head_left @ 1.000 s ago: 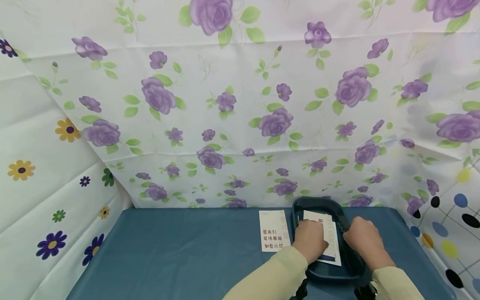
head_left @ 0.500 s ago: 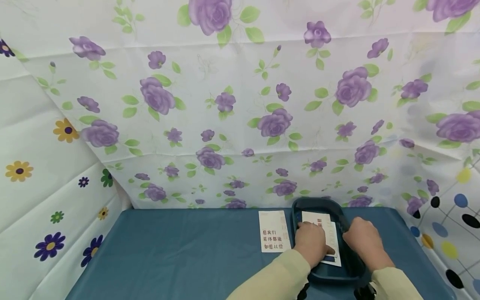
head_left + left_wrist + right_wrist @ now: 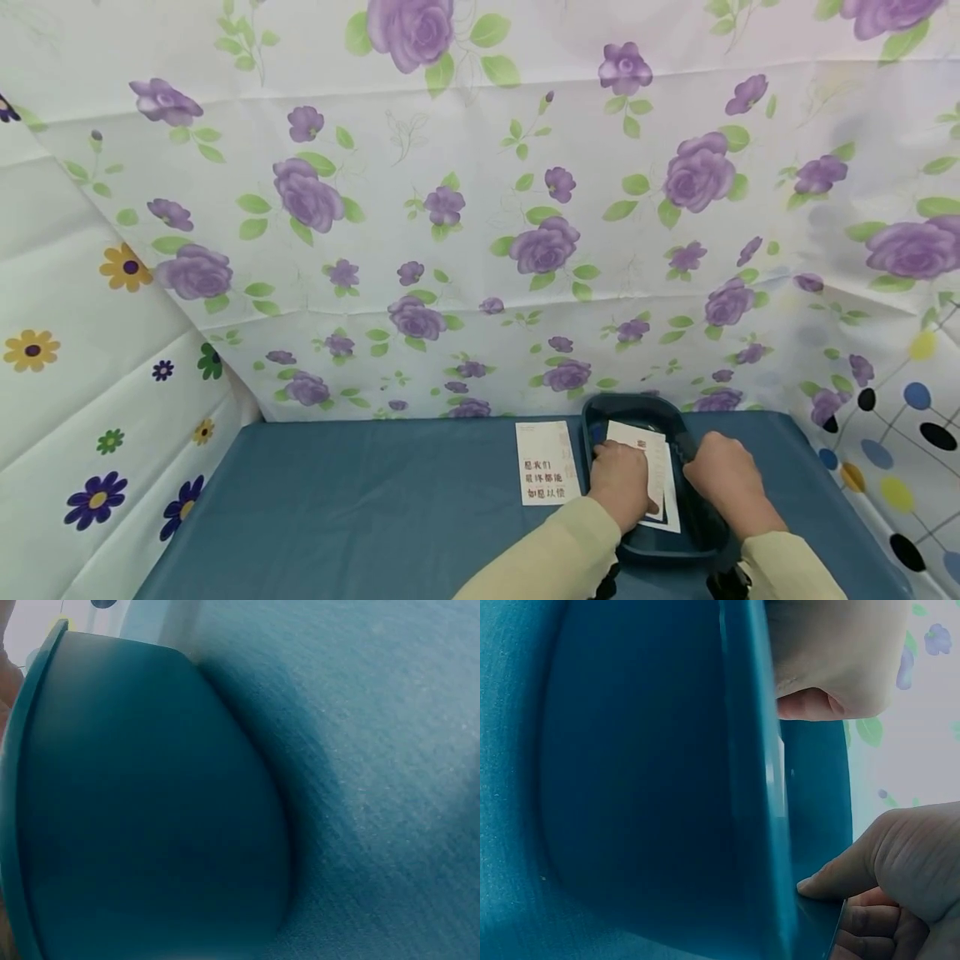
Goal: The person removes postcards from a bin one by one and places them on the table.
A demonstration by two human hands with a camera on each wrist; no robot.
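A dark teal plastic tray (image 3: 630, 404) with raised walls sits at the right of the table. My left hand (image 3: 621, 483) reaches into it and holds a white card (image 3: 628, 432) with print on it, fingers toward the left edge and thumb low on the right. Beneath that card a second white card with a dark blue band (image 3: 670, 504) shows along the right and bottom. My right hand (image 3: 727, 475) grips the tray's right wall; in the right wrist view the thumb (image 3: 829, 881) lies inside the rim and the fingers curl outside. The left wrist view mostly shows the tray's outer wall (image 3: 150, 787).
Left of the tray a cream card (image 3: 546, 458) with printed Chinese characters lies flat on the blue-covered table (image 3: 360, 500). A floral sheet (image 3: 480, 208) rises behind the table, with patterned sheets at both sides.
My left hand shifts right and back slightly, and the upper card shifts and turns a little with it over the lower one. My right hand keeps its place on the tray.
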